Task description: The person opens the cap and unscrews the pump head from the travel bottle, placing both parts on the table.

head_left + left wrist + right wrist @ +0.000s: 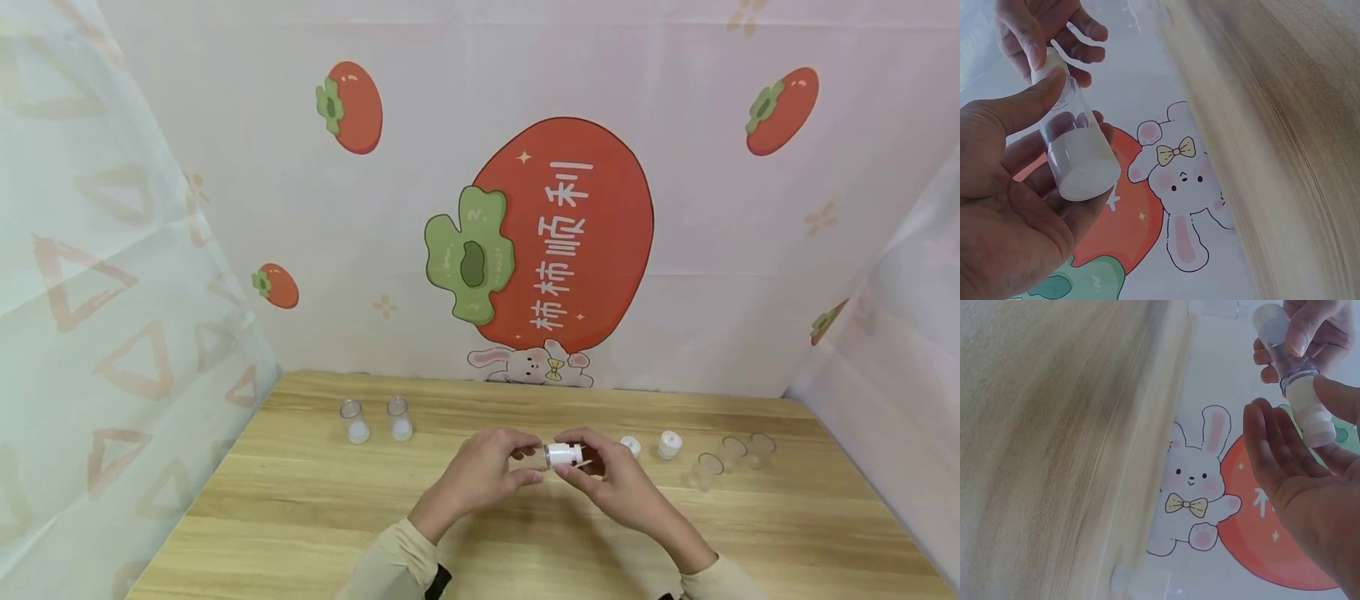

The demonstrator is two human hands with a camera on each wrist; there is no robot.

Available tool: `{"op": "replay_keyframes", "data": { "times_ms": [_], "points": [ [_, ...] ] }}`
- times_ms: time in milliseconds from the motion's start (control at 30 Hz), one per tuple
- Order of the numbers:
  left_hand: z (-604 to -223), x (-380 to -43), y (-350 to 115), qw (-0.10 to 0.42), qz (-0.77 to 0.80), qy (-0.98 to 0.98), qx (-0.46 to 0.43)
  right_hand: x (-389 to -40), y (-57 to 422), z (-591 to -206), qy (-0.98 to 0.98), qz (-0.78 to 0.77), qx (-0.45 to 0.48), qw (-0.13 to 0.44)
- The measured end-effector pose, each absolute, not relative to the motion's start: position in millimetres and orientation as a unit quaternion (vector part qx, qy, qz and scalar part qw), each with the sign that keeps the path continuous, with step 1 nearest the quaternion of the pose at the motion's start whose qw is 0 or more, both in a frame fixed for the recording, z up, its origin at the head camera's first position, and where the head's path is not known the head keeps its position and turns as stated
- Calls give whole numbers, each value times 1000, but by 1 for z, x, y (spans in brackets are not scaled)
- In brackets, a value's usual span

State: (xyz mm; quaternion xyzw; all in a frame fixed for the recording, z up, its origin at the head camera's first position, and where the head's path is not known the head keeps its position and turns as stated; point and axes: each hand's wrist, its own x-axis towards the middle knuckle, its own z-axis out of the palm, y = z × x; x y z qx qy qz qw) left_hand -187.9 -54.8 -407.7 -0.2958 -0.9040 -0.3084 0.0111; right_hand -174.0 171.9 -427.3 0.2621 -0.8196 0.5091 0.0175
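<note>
Above the tabletop, my left hand (483, 468) holds a clear bottle (1282, 353), thumb and fingers around its side. The bottle has a white lower part (1090, 169). At its mouth sits a stepped white cap (562, 454), which my right hand (622, 483) pinches. In the right wrist view, the right thumb presses one side of the cap, while the other fingers lie along the far side. Bottle and cap are in line and tilted nearly level in the head view. Whether the cap is fully seated cannot be seen.
Two clear bottles with white bottoms, one left (354, 421) and one right (400, 418), stand at the back left. Beyond my right hand are two white caps, one nearer (631, 447) and another (670, 444). Three clear covers (705, 471) stand farther right. A printed cloth wall (330, 333) borders the wooden table (300, 500).
</note>
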Motion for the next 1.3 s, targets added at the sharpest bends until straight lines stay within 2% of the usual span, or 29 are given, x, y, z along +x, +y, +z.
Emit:
{"op": "replay_keyframes", "data": {
  "times_ms": [300, 667, 900, 1300],
  "points": [
    [-409, -190, -54, 14, -313, -901, -301, -175, 174, -428, -797, 536, 277, -4],
    [-409, -190, -53, 2, -318, -897, -307, -174, 171, -426, -800, 531, 274, 46],
    [-408, -188, -53, 1, -316, -899, -304, -175, 171, -425, -802, 526, 277, 58],
    [-407, -188, -55, 2, -327, -897, -297, -176, 176, -422, -802, 535, 267, -6]
  ]
}}
